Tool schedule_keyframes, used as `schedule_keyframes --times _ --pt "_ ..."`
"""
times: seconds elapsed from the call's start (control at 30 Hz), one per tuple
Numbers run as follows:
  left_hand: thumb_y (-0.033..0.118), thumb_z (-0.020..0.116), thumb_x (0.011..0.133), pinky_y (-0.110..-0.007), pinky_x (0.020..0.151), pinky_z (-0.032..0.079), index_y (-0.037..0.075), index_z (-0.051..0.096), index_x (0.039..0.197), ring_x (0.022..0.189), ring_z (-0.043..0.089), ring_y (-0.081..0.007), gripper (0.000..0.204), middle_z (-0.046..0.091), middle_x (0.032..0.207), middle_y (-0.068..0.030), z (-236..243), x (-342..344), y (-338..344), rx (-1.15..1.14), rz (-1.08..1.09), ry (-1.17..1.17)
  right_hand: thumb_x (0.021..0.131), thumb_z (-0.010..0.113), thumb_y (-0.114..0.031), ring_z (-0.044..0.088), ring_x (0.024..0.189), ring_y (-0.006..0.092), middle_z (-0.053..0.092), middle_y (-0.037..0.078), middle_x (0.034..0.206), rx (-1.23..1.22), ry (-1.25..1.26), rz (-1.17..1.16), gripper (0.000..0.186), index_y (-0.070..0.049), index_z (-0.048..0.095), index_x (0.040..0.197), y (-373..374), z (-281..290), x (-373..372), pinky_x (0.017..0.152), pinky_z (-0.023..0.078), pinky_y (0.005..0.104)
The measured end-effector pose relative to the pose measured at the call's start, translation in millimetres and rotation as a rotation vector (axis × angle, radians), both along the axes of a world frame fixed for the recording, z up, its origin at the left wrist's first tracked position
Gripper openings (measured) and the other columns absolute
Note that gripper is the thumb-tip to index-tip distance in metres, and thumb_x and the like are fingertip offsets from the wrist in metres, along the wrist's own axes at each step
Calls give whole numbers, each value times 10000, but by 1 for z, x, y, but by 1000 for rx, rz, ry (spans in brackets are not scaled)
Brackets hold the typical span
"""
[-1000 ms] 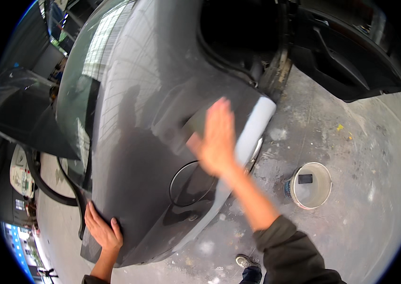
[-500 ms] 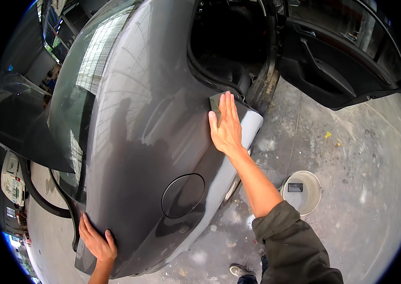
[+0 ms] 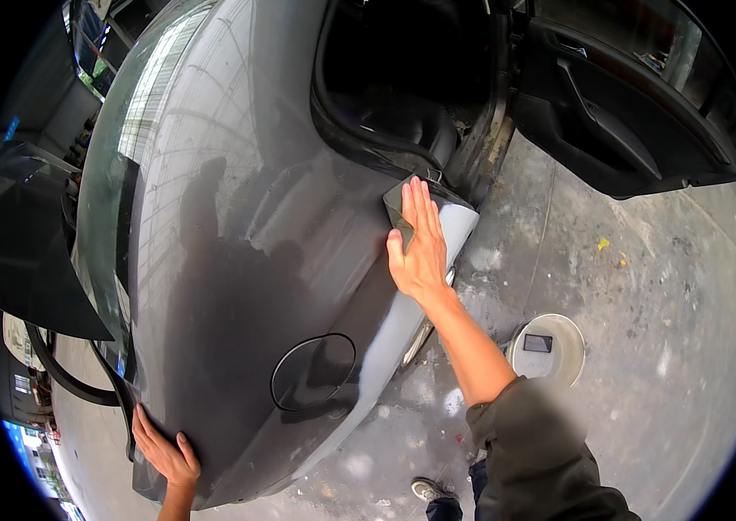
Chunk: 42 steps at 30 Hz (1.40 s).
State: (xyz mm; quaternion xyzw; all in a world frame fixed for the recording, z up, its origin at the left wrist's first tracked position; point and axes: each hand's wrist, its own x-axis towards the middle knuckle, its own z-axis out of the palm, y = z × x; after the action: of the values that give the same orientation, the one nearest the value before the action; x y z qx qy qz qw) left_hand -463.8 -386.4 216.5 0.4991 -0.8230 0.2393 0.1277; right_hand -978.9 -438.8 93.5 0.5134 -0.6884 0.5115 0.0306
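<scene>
A grey car's rear side panel [image 3: 238, 295] fills the middle, with a round fuel flap [image 3: 312, 375] in it. Below the panel's shoulder runs a light grey band [image 3: 390, 334], like primer or filler. My right hand [image 3: 420, 252] keeps a dull olive sheet of sandpaper [image 3: 395, 207] under its straight fingers, against the panel by the rear door opening. The sheet's edge shows between thumb and forefinger. My left hand [image 3: 166, 453] rests flat on the panel's lower left edge, fingers apart, holding nothing.
At the upper right a rear door [image 3: 594, 122] stands wide. On the stained concrete floor a pale bucket [image 3: 578, 339] holds a dark rectangular item [image 3: 538, 344]. The raised boot lid [image 3: 29, 260] is at the left. My shoe [image 3: 427, 489] shows below.
The view has shifted, so the panel and fuel flap sit further left and lower. My right hand and the sandpaper are slightly nearer the panel's outer edge. My left hand stays on the panel.
</scene>
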Motion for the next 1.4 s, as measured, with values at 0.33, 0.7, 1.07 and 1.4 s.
schedule_keyframes --times 0.33,0.7,1.07,1.4 --pt "457 412 997 -565 1122 306 -114 293 1520 1326 414 -515 783 396 1480 -342 -1 3 5 3 18 -3 988 554 -497 59 1539 495 98 380 1624 172 155 181 959 183 151 1532 29 12 93 1257 113 543" --pt "336 553 902 -558 1105 324 -134 320 1484 1270 443 -506 784 423 1432 -335 7 -11 0 4 -33 18 984 553 -527 -12 1543 489 22 383 1630 134 107 209 1018 159 61 1553 51 20 188 1259 44 546" --pt "347 551 940 -545 1101 331 -118 321 1495 1266 454 -488 759 435 1429 -319 6 -9 4 -17 -37 32 1058 356 -550 -39 1541 488 -25 388 1626 110 5 -21 931 172 27 1544 -2 57 173 1260 5 524" --pt "340 542 949 -545 1111 315 -112 307 1502 1293 431 -474 752 425 1439 -306 9 -13 0 -15 -62 51 1050 423 -493 44 1552 458 53 375 1632 131 -14 -17 895 185 101 1537 13 52 178 1266 54 517"
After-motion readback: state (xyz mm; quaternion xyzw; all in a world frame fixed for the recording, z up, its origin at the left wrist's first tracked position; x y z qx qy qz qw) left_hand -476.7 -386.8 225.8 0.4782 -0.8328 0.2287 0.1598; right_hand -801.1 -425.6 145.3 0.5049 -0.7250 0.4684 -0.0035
